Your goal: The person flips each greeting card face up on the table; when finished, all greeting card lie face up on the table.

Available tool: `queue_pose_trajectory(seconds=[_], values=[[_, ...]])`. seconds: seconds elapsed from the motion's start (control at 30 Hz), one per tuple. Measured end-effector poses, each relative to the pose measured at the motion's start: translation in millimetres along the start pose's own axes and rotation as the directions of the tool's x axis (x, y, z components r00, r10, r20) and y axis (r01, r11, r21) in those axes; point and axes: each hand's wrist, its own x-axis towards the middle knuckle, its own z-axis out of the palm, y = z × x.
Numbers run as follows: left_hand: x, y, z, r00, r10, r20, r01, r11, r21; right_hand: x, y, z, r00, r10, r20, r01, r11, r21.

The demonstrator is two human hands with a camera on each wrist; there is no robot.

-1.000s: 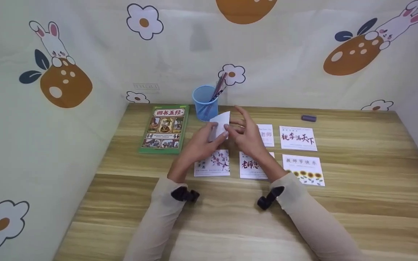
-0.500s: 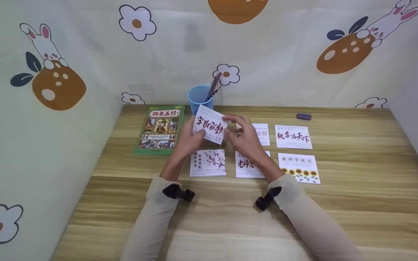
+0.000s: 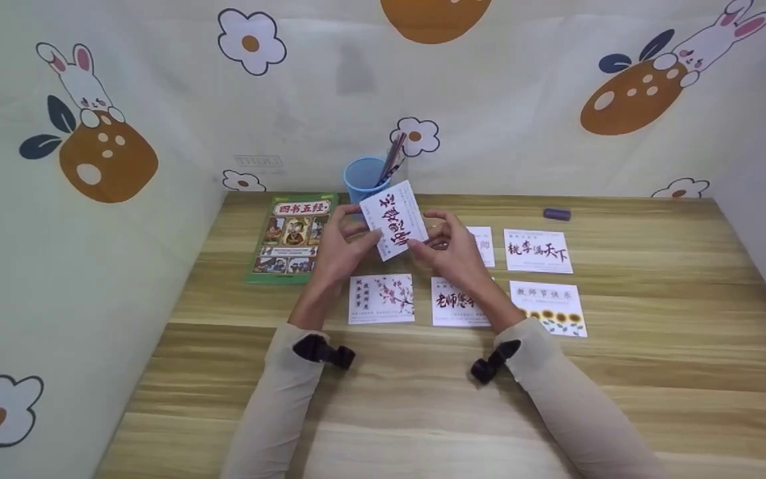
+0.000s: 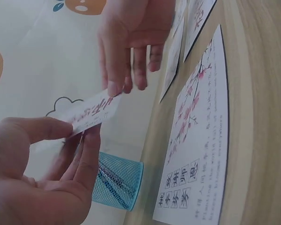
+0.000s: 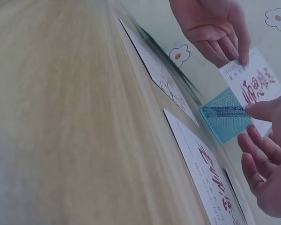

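A white card [image 3: 396, 216] with dark red Chinese lettering is held up above the table, tilted, its writing running sideways in the head view. My left hand [image 3: 343, 246] pinches its left edge, thumb on the printed face and fingers behind. At the lower right corner my right hand [image 3: 453, 253] pinches it between thumb and fingers. In the right wrist view both thumbs press on the card's face [image 5: 253, 86]. Below the hands lie a plum-blossom card [image 3: 382, 299] and a card with red lettering [image 3: 456, 301], the latter partly covered by the right forearm.
Behind the held card stands a blue mesh pen cup [image 3: 364, 174] with pencils. A green-bordered book [image 3: 293, 239] lies at the left. To the right are a lettered card [image 3: 539, 251], a sunflower card [image 3: 548, 309], a partly hidden card [image 3: 483, 246] and a small dark purple block [image 3: 556, 214].
The card was first edge-on with a blank side showing, then its lettering came into view upside down. Since then it has turned further between both hands, so the writing runs sideways.
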Motion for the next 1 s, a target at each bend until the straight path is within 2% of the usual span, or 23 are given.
queue_pose_trajectory(seconds=[0.07, 0.17, 0.33, 0.53, 0.63, 0.73, 0.83, 1.0], values=[[-0.1, -1.0, -0.6, 0.999, 0.041, 0.023, -0.042, 0.999, 0.015, -1.0, 1, 0, 0.999, 0.015, 0.036, -0.015, 1.0, -0.005], [-1.2, -2.6, -0.4, 0.995, 0.09, 0.03, -0.092, 0.991, 0.094, -2.6, 0, -1, 0.998, -0.008, 0.066, 0.006, 1.0, 0.031], [-2.8, -3.9, -0.8, 0.995, 0.093, 0.031, -0.097, 0.98, 0.171, -3.5, -2, -1, 0.997, -0.075, -0.001, 0.074, 0.988, 0.139], [0.2, -5.1, -2.7, 0.994, 0.096, 0.045, -0.1, 0.988, 0.119, -3.6, -4, 0, 0.995, -0.035, -0.098, 0.047, 0.991, 0.127], [0.5, -6.3, -5.6, 0.997, 0.071, 0.008, -0.072, 0.993, 0.096, -4.0, -4, 0, 0.996, -0.012, -0.088, 0.022, 0.993, 0.116], [0.7, -7.9, -7.5, 0.998, 0.042, -0.047, -0.036, 0.992, 0.122, -4.0, -2, 2, 0.999, -0.014, -0.03, 0.016, 0.998, 0.068], [1.3, -10.1, -8.4, 0.997, 0.006, -0.081, 0.01, 0.982, 0.186, -3.5, 1, 5, 0.998, -0.056, 0.032, 0.058, 0.996, -0.061], [0.4, -11.6, -9.1, 0.997, -0.048, -0.057, 0.065, 0.933, 0.354, -3.5, 3, 6, 0.987, -0.122, 0.103, 0.145, 0.954, -0.264]])
